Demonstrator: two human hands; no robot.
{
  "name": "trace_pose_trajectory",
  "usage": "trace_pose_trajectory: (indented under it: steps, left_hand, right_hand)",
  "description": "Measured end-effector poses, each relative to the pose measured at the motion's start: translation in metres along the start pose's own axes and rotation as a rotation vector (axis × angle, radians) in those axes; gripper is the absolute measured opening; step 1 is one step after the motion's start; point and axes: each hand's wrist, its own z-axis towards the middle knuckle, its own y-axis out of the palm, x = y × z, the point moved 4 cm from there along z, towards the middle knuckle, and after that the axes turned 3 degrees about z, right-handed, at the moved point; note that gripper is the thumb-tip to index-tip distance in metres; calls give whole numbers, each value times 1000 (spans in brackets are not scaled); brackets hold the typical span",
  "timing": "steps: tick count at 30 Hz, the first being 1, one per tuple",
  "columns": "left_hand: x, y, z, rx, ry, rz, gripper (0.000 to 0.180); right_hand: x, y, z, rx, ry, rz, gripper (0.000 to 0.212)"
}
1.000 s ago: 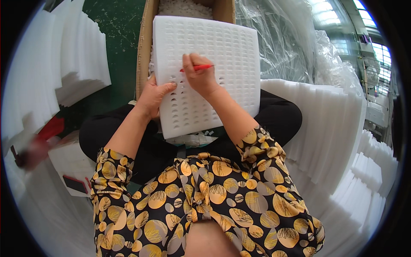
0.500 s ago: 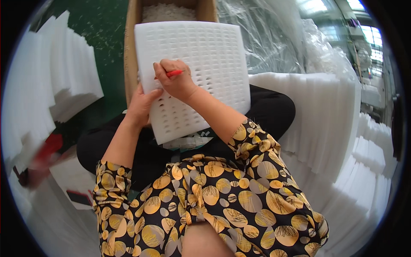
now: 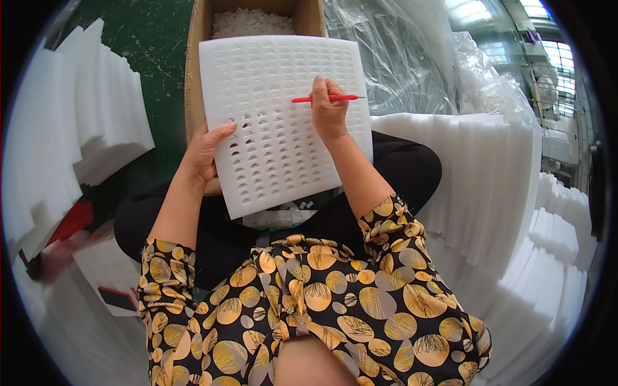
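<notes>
A white foam sheet (image 3: 283, 138) with rows of small half-round cuts lies tilted across my lap and the box rim. Several cuts near its left side look like dark open holes. My left hand (image 3: 207, 151) grips the sheet's left edge, thumb on top and fingers hidden beneath. Over the right half of the sheet, my right hand (image 3: 329, 114) is closed round a slim red pen-like tool (image 3: 342, 97). The tool lies sideways, its thin dark tip pointing right; whether that hand touches the foam I cannot tell.
An open cardboard box (image 3: 194, 83) holding white foam scraps (image 3: 252, 22) stands beyond the sheet. Stacked foam sheets rise at left (image 3: 106, 109) and right (image 3: 463, 174). Clear plastic film (image 3: 393, 58) is heaped at the far right. A dark phone-like object (image 3: 118, 298) lies lower left.
My right hand has moved right across the sheet, away from my left hand, and the red tool shows more fully. The left hand keeps its edge grip, and the sheet has shifted slightly.
</notes>
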Motion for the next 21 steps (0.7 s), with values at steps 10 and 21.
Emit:
trace_pose_trajectory:
  steps: [10, 21]
  left_hand:
    - [7, -14, 1, -38, 140, -75, 42]
    - [27, -51, 9, -232, 288, -212, 41]
  right_hand:
    - [-21, -26, 9, 129, 203, 373, 28]
    - [-55, -123, 13, 26, 352, 189, 33]
